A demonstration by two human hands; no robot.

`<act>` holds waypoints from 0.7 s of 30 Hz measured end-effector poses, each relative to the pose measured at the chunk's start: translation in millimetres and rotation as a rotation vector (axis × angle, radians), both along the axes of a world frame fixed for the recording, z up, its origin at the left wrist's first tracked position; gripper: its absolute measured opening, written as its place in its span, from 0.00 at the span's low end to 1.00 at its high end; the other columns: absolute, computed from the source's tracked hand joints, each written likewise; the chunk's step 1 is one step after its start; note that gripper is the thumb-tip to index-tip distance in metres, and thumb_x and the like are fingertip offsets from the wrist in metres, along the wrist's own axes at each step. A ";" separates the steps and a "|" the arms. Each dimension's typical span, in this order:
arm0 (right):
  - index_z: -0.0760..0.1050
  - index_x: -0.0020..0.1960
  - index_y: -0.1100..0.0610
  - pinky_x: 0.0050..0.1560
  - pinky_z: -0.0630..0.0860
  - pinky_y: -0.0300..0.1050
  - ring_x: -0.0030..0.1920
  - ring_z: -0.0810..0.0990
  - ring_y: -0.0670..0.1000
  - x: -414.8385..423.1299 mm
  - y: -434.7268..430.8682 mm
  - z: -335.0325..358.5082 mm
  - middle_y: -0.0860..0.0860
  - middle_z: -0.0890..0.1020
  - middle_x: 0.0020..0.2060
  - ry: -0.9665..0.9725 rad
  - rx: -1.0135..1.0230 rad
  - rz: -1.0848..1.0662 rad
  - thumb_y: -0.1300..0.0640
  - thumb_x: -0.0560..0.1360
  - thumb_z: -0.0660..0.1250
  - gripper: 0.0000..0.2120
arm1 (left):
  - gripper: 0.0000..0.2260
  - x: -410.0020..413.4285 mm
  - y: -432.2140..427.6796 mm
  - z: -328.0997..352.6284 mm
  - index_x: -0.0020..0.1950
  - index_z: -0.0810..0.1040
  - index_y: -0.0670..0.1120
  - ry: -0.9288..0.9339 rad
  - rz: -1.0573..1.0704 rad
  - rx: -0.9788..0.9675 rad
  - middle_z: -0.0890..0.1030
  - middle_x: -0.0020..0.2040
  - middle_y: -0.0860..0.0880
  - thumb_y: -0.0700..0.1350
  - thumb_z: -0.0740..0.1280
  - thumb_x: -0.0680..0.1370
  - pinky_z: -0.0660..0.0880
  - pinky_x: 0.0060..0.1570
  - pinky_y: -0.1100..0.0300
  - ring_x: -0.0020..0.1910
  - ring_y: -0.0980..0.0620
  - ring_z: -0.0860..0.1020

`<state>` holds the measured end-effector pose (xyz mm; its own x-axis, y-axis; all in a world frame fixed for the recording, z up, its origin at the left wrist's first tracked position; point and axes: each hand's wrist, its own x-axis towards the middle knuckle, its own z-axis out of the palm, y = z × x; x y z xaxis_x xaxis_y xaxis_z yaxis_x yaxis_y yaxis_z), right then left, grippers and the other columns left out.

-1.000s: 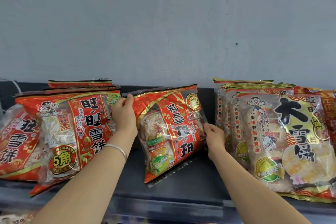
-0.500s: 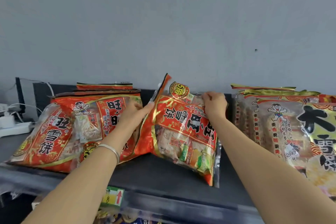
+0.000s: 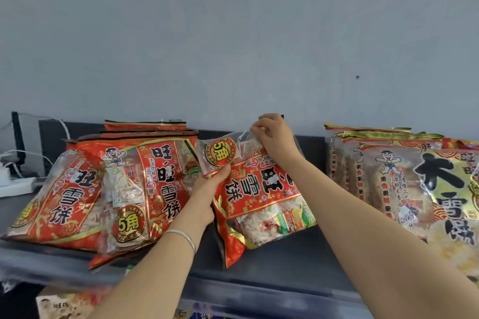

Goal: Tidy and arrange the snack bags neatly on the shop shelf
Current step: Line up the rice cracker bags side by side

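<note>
A red rice-cracker snack bag (image 3: 261,197) stands tilted on the dark shelf (image 3: 285,267), between two groups of bags. My left hand (image 3: 207,189) grips its left edge, thumb on the front. My right hand (image 3: 274,137) pinches its clear top corner near the wall. A stack of matching red bags (image 3: 129,189) leans to the left, touching my left wrist. Larger gold-and-red bags (image 3: 414,184) stand in a row on the right.
A grey wall (image 3: 233,33) backs the shelf. A white power strip with cables (image 3: 13,184) sits at the far left. More snack packs (image 3: 59,305) show on a lower level beneath the shelf's front lip.
The held bag has been turned further, its round yellow sticker now at the top left. My right hand has risen to its top corner, and my left hand shifted to its left edge.
</note>
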<state>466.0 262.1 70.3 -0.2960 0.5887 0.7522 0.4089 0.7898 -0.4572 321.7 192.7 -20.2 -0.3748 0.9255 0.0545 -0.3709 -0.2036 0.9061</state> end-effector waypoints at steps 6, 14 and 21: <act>0.64 0.73 0.52 0.69 0.65 0.58 0.70 0.67 0.57 28.4 12.3 -21.1 0.56 0.65 0.71 0.069 -0.070 -0.461 0.40 0.76 0.63 0.29 | 0.24 18.5 19.4 -13.1 0.63 0.75 0.48 -0.350 0.120 0.090 0.82 0.54 0.44 0.49 0.76 0.69 0.78 0.50 0.44 0.51 0.42 0.81; 0.51 0.76 0.47 0.60 0.73 0.64 0.63 0.75 0.62 45.4 11.7 -77.2 0.57 0.72 0.67 0.776 -1.120 -0.005 0.41 0.59 0.80 0.56 | 0.34 52.7 37.1 -20.3 0.68 0.71 0.52 -0.496 -0.052 0.197 0.79 0.61 0.45 0.59 0.75 0.64 0.74 0.56 0.37 0.58 0.41 0.79; 0.70 0.61 0.53 0.55 0.79 0.59 0.50 0.83 0.56 60.8 29.7 -102.3 0.55 0.82 0.53 0.958 -0.883 0.007 0.55 0.70 0.76 0.24 | 0.22 52.5 36.8 -44.8 0.62 0.71 0.41 -0.233 -0.192 -0.243 0.78 0.56 0.38 0.53 0.69 0.75 0.76 0.52 0.45 0.52 0.40 0.78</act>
<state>526.8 291.8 -32.0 0.1337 0.9907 0.0266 -0.3699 0.0748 -0.9261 374.2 229.5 -64.9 -0.1697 0.9556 -0.2409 -0.5830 0.0997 0.8063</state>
